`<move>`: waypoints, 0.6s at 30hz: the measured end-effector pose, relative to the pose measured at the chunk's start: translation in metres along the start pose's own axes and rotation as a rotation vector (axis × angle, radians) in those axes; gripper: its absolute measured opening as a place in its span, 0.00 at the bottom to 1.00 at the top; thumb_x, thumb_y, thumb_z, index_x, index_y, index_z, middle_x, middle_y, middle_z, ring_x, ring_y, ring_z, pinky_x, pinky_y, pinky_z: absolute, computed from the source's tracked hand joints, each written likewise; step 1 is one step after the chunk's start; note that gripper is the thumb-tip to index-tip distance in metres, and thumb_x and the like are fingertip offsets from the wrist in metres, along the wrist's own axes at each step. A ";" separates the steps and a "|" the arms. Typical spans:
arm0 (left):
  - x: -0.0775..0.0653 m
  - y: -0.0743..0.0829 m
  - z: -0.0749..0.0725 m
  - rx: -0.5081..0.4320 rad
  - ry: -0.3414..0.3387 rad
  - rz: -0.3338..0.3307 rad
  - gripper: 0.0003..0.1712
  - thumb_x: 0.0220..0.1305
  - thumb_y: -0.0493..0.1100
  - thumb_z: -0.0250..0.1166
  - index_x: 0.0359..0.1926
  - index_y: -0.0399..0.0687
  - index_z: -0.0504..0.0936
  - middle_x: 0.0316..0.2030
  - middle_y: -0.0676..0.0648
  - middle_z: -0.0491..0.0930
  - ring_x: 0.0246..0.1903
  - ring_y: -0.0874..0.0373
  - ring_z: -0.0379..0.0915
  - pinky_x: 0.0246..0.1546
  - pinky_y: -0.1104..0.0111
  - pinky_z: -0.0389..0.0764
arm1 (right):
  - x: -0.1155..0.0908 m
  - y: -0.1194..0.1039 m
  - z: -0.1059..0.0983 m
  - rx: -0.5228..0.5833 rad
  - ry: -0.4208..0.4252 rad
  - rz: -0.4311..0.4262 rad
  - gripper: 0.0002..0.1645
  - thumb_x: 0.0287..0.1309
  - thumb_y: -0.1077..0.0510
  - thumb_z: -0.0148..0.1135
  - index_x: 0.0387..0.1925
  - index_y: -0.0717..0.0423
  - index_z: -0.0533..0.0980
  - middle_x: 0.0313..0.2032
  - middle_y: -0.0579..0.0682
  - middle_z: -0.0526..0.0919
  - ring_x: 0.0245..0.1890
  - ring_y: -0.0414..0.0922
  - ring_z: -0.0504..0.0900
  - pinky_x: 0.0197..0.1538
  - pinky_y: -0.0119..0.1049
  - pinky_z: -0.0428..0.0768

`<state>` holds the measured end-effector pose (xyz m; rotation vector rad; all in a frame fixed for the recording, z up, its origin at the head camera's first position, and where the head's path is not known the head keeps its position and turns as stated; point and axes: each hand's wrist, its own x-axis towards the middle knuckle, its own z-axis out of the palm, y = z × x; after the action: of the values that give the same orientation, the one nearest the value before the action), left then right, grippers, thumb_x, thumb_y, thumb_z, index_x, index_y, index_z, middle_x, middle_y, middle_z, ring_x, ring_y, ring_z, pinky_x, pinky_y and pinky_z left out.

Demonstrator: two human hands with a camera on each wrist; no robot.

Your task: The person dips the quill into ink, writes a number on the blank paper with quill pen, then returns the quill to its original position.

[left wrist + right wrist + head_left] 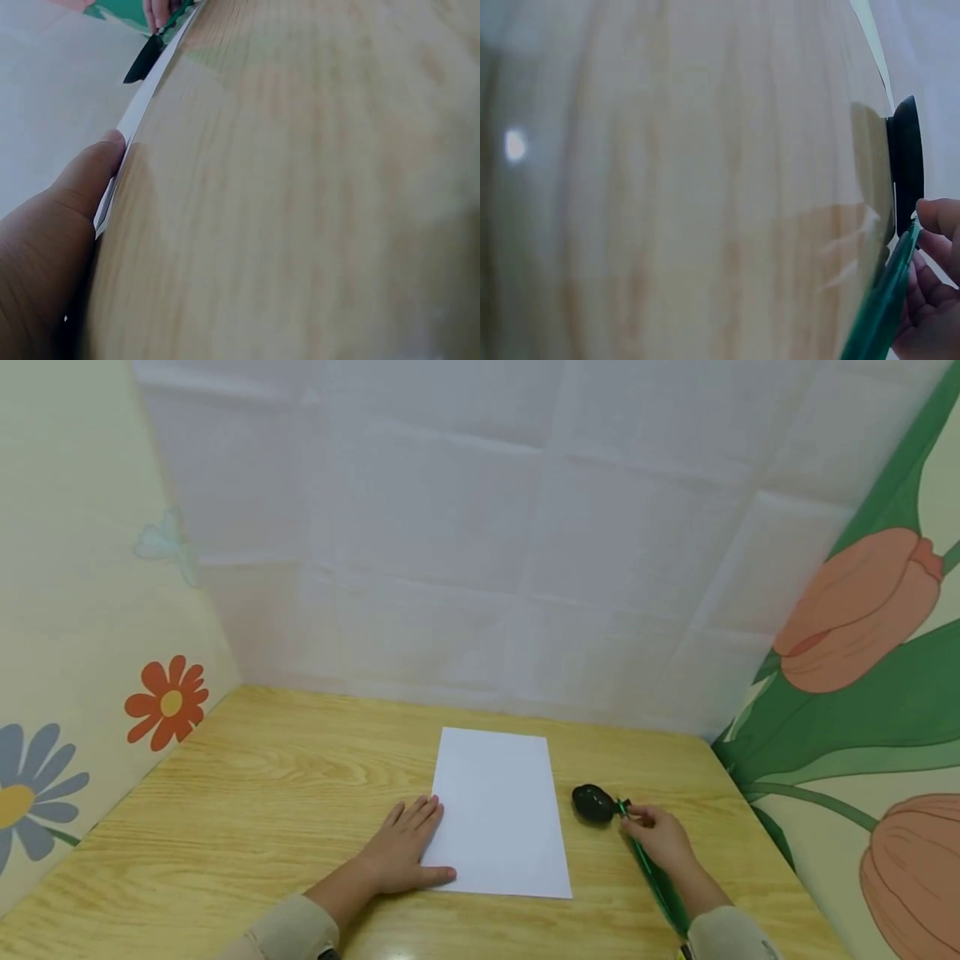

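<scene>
A sheet of white paper [498, 814] lies on the wood-grain table. My left hand [405, 852] is spread flat, its fingertips and thumb on the paper's left edge; in the left wrist view the thumb [86, 176] presses beside the paper's edge. To the right of the sheet lies a thing with a glossy black oval head [593, 804] and a long green handle [654, 881]. With thumb and fingers, my right hand [663, 839] pinches the handle just behind the head. The right wrist view has the black head [907, 161] and green handle [881, 307] close up.
The wooden table [300, 793] meets a creased white cloth [450, 543] at the back. A wall with painted flowers [168, 702] stands at the left, and one with large tulips [855, 610] rises at the right. Pale sleeves cover both wrists.
</scene>
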<state>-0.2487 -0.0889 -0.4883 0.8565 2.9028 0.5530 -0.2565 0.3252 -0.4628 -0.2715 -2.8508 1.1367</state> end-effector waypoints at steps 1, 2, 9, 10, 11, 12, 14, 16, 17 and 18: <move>0.000 0.000 0.000 0.004 0.001 0.001 0.60 0.58 0.75 0.56 0.74 0.34 0.53 0.76 0.37 0.50 0.77 0.41 0.42 0.74 0.42 0.43 | 0.000 0.000 0.000 -0.006 0.001 -0.001 0.24 0.61 0.56 0.63 0.53 0.69 0.76 0.41 0.61 0.83 0.40 0.50 0.80 0.36 0.34 0.76; -0.001 0.001 0.000 0.008 0.003 0.002 0.60 0.58 0.75 0.56 0.74 0.34 0.53 0.76 0.37 0.50 0.77 0.41 0.42 0.74 0.42 0.44 | 0.000 0.000 0.000 -0.012 0.002 -0.001 0.24 0.61 0.56 0.63 0.53 0.69 0.76 0.41 0.61 0.83 0.40 0.50 0.80 0.36 0.34 0.76; -0.002 0.003 -0.001 0.009 0.012 -0.003 0.60 0.57 0.76 0.57 0.74 0.36 0.54 0.76 0.38 0.51 0.76 0.42 0.43 0.74 0.42 0.44 | 0.002 0.005 0.002 -0.033 0.011 -0.013 0.22 0.59 0.56 0.64 0.51 0.68 0.78 0.38 0.59 0.84 0.37 0.48 0.81 0.35 0.34 0.76; -0.002 0.004 0.000 0.009 0.016 -0.002 0.60 0.57 0.76 0.57 0.74 0.36 0.55 0.76 0.38 0.52 0.76 0.42 0.43 0.74 0.42 0.44 | 0.002 0.005 0.002 -0.032 0.013 -0.019 0.22 0.59 0.57 0.64 0.51 0.68 0.78 0.38 0.59 0.84 0.37 0.48 0.81 0.35 0.34 0.76; -0.002 0.004 0.000 0.008 0.022 0.000 0.60 0.57 0.76 0.57 0.74 0.35 0.55 0.76 0.38 0.52 0.76 0.42 0.44 0.74 0.42 0.44 | 0.002 0.006 0.002 -0.030 0.014 -0.021 0.22 0.59 0.57 0.64 0.50 0.68 0.78 0.38 0.59 0.85 0.37 0.48 0.82 0.35 0.33 0.76; -0.002 0.004 0.000 0.010 0.027 0.002 0.60 0.56 0.76 0.57 0.74 0.35 0.55 0.76 0.38 0.52 0.76 0.41 0.44 0.74 0.42 0.44 | 0.002 0.006 0.002 -0.028 0.015 -0.023 0.22 0.59 0.57 0.64 0.50 0.68 0.77 0.38 0.59 0.85 0.37 0.48 0.82 0.35 0.33 0.76; -0.002 0.003 0.001 0.018 0.035 0.006 0.60 0.56 0.76 0.57 0.74 0.35 0.56 0.75 0.38 0.53 0.76 0.41 0.45 0.74 0.42 0.45 | 0.002 0.006 0.002 -0.022 0.017 -0.024 0.22 0.59 0.58 0.63 0.51 0.69 0.77 0.38 0.59 0.85 0.37 0.48 0.82 0.35 0.33 0.76; -0.002 0.003 0.001 0.025 0.039 0.008 0.60 0.56 0.76 0.57 0.74 0.35 0.57 0.75 0.39 0.54 0.76 0.42 0.45 0.74 0.42 0.45 | 0.002 0.005 0.002 -0.016 0.018 -0.024 0.22 0.59 0.58 0.63 0.51 0.69 0.77 0.38 0.59 0.85 0.37 0.48 0.82 0.35 0.33 0.76; -0.002 0.002 0.002 0.026 0.039 0.008 0.60 0.56 0.76 0.57 0.74 0.36 0.57 0.75 0.39 0.54 0.76 0.42 0.45 0.74 0.42 0.46 | 0.002 0.005 0.002 -0.014 0.019 -0.023 0.22 0.59 0.58 0.63 0.51 0.69 0.77 0.38 0.59 0.85 0.37 0.48 0.82 0.35 0.32 0.76; -0.002 0.002 0.002 0.029 0.038 0.008 0.60 0.56 0.76 0.57 0.74 0.36 0.57 0.75 0.39 0.54 0.76 0.42 0.45 0.74 0.42 0.46 | 0.001 0.004 0.001 -0.011 0.020 -0.022 0.22 0.59 0.58 0.63 0.51 0.69 0.77 0.38 0.59 0.85 0.37 0.48 0.81 0.35 0.32 0.76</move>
<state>-0.2457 -0.0877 -0.4895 0.8703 2.9496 0.5353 -0.2574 0.3278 -0.4669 -0.2495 -2.8358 1.1083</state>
